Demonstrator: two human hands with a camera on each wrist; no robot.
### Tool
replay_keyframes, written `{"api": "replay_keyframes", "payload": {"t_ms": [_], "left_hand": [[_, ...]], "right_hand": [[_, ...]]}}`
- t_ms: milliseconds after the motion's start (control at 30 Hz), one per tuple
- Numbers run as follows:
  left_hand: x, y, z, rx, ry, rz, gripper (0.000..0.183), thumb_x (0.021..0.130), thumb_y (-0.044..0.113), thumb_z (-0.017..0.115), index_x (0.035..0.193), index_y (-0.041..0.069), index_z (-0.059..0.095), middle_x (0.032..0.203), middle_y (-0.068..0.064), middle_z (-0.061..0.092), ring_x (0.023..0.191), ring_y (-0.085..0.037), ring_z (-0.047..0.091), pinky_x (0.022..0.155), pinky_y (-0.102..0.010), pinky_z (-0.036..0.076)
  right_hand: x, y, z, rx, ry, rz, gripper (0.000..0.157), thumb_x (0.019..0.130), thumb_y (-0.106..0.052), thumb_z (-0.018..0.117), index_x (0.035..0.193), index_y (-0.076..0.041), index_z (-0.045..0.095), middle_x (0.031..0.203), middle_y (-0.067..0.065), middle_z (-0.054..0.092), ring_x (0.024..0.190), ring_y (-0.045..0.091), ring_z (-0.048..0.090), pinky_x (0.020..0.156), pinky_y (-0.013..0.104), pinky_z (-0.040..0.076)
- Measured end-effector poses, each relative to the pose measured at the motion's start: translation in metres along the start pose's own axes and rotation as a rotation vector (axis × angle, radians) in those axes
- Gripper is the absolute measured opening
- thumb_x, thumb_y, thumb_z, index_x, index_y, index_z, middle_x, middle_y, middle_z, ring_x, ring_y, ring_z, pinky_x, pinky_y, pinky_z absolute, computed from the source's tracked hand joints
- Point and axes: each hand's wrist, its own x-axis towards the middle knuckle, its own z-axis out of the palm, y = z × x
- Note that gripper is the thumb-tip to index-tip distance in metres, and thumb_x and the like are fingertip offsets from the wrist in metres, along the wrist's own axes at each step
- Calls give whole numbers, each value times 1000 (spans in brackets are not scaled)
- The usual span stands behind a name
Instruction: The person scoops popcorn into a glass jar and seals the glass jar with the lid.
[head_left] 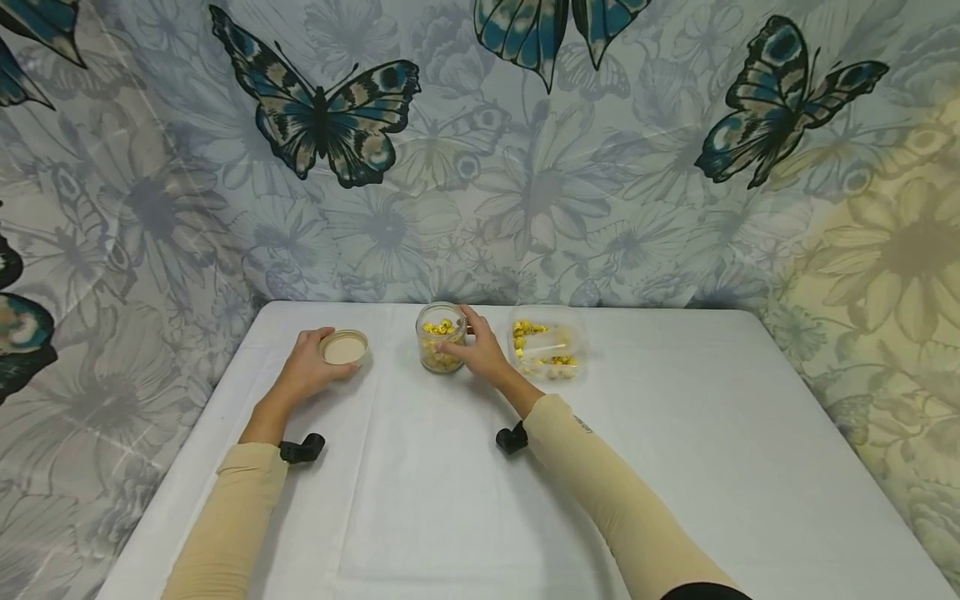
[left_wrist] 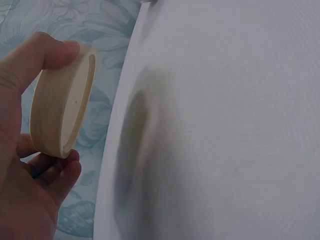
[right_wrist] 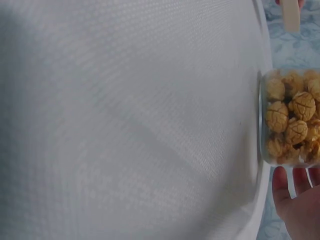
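My left hand (head_left: 308,371) grips a round, pale wood-coloured lid (head_left: 344,347) by its edge, thumb on one side and fingers on the other. In the left wrist view the lid (left_wrist: 62,102) is tilted on edge above the table, its whitish face turned toward the cloth. At the upper side of a clear glass jar (head_left: 433,357) my right hand (head_left: 483,350) holds on, the thumb across the jar's front. Upright and lidless, the jar contains round caramel popcorn (right_wrist: 295,117). Several right fingertips lie along the jar's side in the right wrist view; the thumb is outside that view.
To the right of the jar sits a clear plastic container (head_left: 577,342) with more popcorn (head_left: 528,327) inside. A white cloth (head_left: 442,500) covers the table, whose far edge meets a butterfly-patterned fabric backdrop (head_left: 450,208).
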Motion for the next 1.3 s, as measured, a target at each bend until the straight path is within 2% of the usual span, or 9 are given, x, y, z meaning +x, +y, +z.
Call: {"api": "replay_keyframes", "payload": {"t_ms": [267, 567, 833, 1033, 1300], "left_hand": [[5, 11, 1, -36, -13, 26, 94, 77, 42, 79, 149, 2, 32, 138, -27, 36, 126, -44, 43, 104, -61, 38], [7, 33, 3, -61, -31, 108, 88, 79, 32, 80, 148, 2, 34, 138, -27, 36, 127, -44, 42, 107, -62, 35], [6, 49, 5, -90, -62, 160, 86, 79, 30, 79, 148, 4, 35, 138, -23, 38, 128, -41, 42, 108, -62, 34], [8, 60, 7, -79, -70, 170, 86, 77, 32, 80, 146, 5, 38, 136, -21, 39, 127, -38, 43, 108, -60, 35], [10, 72, 7, -35, -96, 186, 85, 76, 35, 79, 145, 6, 39, 142, -20, 36, 129, -40, 42, 106, -60, 38]], "right_hand": [[-1, 3, 0, -3, 3, 2, 87, 83, -36, 76, 154, -20, 29, 144, 13, 40, 130, 32, 43, 104, 53, 42], [-3, 4, 2, -3, 6, -9, 85, 83, -35, 75, 153, -20, 31, 141, 14, 42, 128, 32, 44, 102, 52, 43], [-2, 2, 1, 5, 4, -24, 85, 83, -36, 75, 153, -19, 31, 141, 14, 41, 128, 32, 44, 101, 53, 43], [-1, 0, -2, 0, 4, -33, 85, 82, -35, 76, 153, -20, 32, 139, 14, 42, 127, 32, 44, 100, 53, 44], [0, 2, 0, 2, 9, -30, 85, 81, -34, 76, 152, -19, 33, 140, 16, 42, 126, 33, 45, 101, 53, 43]]}}
